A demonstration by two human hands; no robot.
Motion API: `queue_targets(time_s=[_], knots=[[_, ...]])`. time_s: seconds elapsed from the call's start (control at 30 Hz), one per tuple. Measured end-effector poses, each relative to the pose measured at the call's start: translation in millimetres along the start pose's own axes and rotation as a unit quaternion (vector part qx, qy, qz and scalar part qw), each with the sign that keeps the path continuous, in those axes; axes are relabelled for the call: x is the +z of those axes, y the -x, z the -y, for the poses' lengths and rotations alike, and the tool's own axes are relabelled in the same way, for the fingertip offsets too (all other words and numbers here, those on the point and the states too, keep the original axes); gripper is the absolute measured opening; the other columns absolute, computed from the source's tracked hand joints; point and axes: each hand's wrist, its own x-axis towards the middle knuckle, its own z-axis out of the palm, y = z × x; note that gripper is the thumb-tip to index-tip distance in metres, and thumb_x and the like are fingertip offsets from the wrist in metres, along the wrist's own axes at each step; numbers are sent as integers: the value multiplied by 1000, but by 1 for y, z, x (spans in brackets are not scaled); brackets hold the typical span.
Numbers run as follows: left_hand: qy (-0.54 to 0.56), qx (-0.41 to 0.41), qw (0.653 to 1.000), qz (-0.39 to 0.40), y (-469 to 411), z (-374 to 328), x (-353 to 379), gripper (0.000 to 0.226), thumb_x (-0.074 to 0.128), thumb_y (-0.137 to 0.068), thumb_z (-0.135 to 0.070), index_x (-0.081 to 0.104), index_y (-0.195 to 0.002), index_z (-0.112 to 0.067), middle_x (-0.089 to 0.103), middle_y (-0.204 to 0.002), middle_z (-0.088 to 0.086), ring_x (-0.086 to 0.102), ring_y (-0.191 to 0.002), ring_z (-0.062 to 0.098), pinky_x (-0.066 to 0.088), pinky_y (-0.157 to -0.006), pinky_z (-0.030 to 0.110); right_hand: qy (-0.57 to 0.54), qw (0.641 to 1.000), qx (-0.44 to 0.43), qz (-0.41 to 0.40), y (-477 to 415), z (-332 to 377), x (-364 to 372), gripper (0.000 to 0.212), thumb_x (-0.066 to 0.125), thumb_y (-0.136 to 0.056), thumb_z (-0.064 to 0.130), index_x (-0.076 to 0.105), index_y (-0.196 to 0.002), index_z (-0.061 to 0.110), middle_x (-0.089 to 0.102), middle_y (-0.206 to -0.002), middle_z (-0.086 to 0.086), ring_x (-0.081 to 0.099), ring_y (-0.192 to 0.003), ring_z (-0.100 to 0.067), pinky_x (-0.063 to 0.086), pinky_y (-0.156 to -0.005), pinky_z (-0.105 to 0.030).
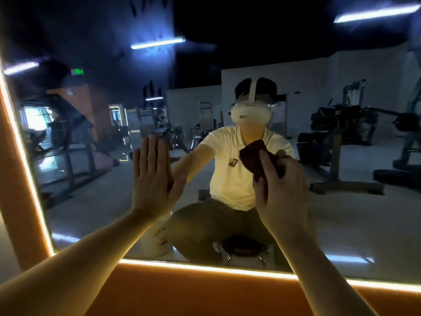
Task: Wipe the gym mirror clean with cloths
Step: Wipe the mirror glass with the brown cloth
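Dim gym, big wall mirror (341,224) in an orange frame (182,293) with a lit strip (205,267) along its edge. Weight machines show only as reflections.

Left grip (152,179) lies flat on the glass, fingers straight and pressed together, thumb out, holding nothing. It looks like a brace. Right grip (282,192) pinches a dark red cloth (252,153), thumb and fingers curled round its bunched lower part. The cloth's upper part sits against the glass at the reflection's chest level.

Step in hand: wiping the lower middle area, judged mid-task. Can't tell from the glass which parts are done. The next move likely calls for firm pressure and a sweep of the cloth across, with the bracing palm lifted off so it leaves no print.

Containers: one white bucket (159,238), seen only in reflection beside the person's knee, contents hidden. Only one cloth in view.
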Motion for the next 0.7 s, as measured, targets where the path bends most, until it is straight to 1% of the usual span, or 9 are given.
queue_targets(time_s=[0.1,0.17,0.23,0.27,0.37,0.43,0.5,0.57,0.7], knots=[[-29,-4,999,13,0,-4,-5,88,33,-101,-55,11,-162,5,3,-171,25,1,-160,38,11,-128,58,-32,999,32,-17,1,-4,-3,66,74,-88,20,46,-148,16,55,-122,-24,54,-109,-40,50,-87,-53],[-45,-6,998,32,0,-5,-10,88,32,-101,-56,10,-162,4,3,-171,24,0,-160,37,10,-128,55,-43,998,39,-29,4,-1,-3,62,72,-90,19,48,-148,13,55,-123,-26,53,-110,-40,45,-91,-50],[-49,-11,998,44,0,-7,-17,90,31,-101,-58,11,-162,4,4,-171,24,-1,-160,35,11,-129,54,-48,997,49,-39,6,6,0,55,61,-96,23,49,-149,10,53,-125,-27,51,-111,-40,37,-95,-46],[-46,-13,998,48,1,-8,-19,91,32,-101,-59,11,-162,4,5,-171,23,-1,-160,35,12,-129,54,-57,996,59,-35,7,11,2,56,54,-97,27,47,-150,9,51,-127,-27,50,-113,-41,35,-96,-45],[-29,1,998,61,2,-8,-28,96,46,-100,-60,9,-163,2,5,-171,23,0,-160,34,15,-128,56,-87,994,71,-18,13,31,12,57,44,-100,27,43,-151,4,44,-133,-27,51,-117,-46,44,-96,-54],[-16,18,997,76,7,-1,-35,99,52,-100,-60,6,-163,0,4,-172,21,1,-160,33,18,-127,57,-86,995,55,-18,20,44,20,55,47,-99,22,44,-150,2,39,-134,-23,50,-116,-46,47,-95,-56],[-7,40,995,91,15,9,-41,96,52,-101,-58,4,-164,-3,4,-172,18,2,-161,31,16,-128,56,-75,997,30,-21,24,56,28,55,51,-98,20,46,-150,2,36,-132,-20,47,-115,-43,46,-94,-55],[-3,52,993,106,30,23,-44,91,51,-102,-53,8,-164,-3,6,-173,16,3,-161,29,15,-129,54,-67,997,18,-23,27,69,40,54,52,-98,18,46,-149,1,36,-131,-20,46,-113,-41,46,-93,-53],[-5,18,992,123,78,60,-41,91,65,-97,-36,14,-164,-1,7,-173,14,6,-161,29,18,-127,56,-59,998,2,-29,34,103,60,54,55,-96,12,46,-148,0,36,-129,-20,45,-111,-38,47,-92,-53]])
